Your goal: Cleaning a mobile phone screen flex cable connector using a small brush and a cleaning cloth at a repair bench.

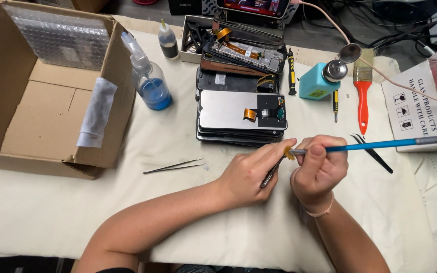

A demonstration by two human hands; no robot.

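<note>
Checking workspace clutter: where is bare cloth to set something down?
Bare cloth lies between the cardboard box, the tweezers and the near table edge, and right of the right hand below the black tweezers. Crowded around the phone stack, teal dispenser and red-handled brush.

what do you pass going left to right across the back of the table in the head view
cardboard box → spray bottle with blue liquid → stack of phone screens → teal dispenser bottle → red-handled brush
</note>
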